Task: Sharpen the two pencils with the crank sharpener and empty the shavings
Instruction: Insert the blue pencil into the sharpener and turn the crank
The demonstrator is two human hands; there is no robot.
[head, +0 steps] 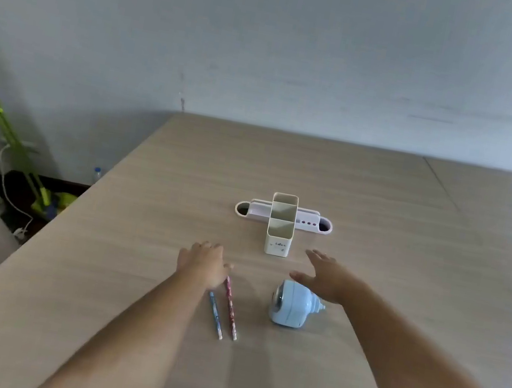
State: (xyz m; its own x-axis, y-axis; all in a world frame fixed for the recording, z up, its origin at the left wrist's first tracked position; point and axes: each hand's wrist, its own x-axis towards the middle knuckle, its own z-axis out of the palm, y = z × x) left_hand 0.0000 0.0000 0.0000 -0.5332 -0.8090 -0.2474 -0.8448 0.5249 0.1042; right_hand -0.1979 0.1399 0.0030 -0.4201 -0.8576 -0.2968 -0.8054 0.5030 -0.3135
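Two pencils lie side by side on the wooden table [380,216]: a blue pencil [215,315] on the left and a pink-red pencil [231,309] to its right. Their far ends are hidden under my left hand [203,263], which rests palm down over them with fingers loosely spread. A light blue crank sharpener [291,307] stands to the right of the pencils. My right hand [325,279] hovers just behind and above the sharpener, palm down and fingers apart, holding nothing.
A cream desk organiser [281,224] with two upright compartments and a low white tray stands beyond the hands. The table's left edge drops to a floor with a green mop [14,141], a white cable and a bottle [97,173]. A wall backs the table.
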